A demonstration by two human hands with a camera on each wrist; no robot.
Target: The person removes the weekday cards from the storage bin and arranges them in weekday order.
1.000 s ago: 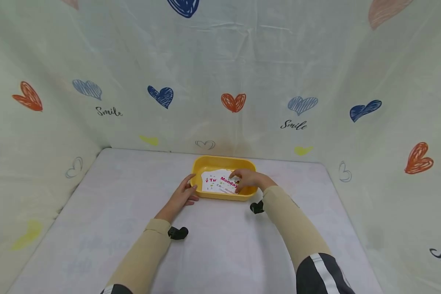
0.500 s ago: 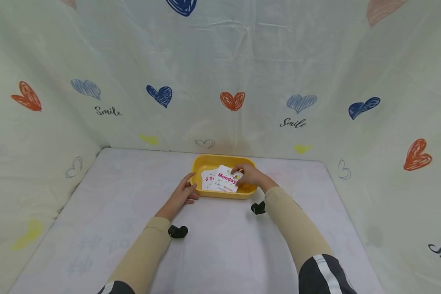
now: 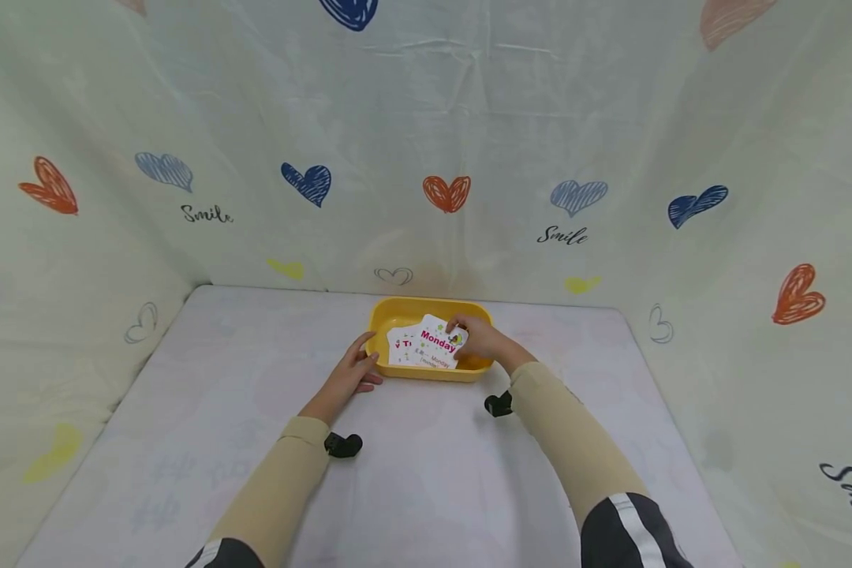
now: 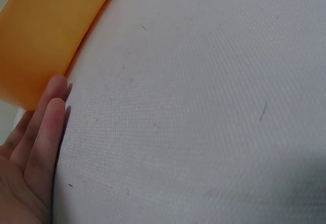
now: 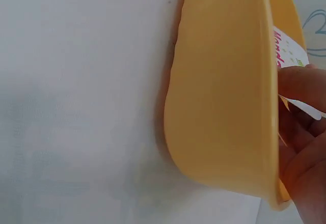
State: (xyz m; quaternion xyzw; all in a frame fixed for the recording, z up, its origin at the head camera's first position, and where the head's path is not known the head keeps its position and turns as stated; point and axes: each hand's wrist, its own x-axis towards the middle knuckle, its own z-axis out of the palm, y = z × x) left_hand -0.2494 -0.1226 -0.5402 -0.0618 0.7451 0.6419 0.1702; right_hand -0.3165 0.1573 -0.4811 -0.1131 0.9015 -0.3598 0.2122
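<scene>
A yellow plastic tray [image 3: 426,375] sits at the far side of the table with white printed cards inside. My right hand [image 3: 484,339] reaches over its right end and pinches a card marked "Monday" [image 3: 436,341] by the right edge, tilted up within the tray. In the right wrist view, thumb and fingers meet at the card [image 5: 287,48] behind the tray's wall [image 5: 224,91]. More cards [image 3: 400,347] with red lettering lie beneath, partly covered. My left hand [image 3: 341,382] rests at the tray's left end; in the left wrist view its straight fingers [image 4: 51,122] touch the outer wall.
The white-covered table [image 3: 412,473] reaches forward to a hanging cloth [image 3: 376,142] printed with hearts and "Smile". That cloth rises close behind the tray and along both sides. A black wrist camera [image 3: 344,446] sits on the left wrist, another [image 3: 498,405] on the right.
My right hand has raised the "Monday" card from lying among the others to a tilted position, uncovering more of its face. My left hand stays at the tray's left end.
</scene>
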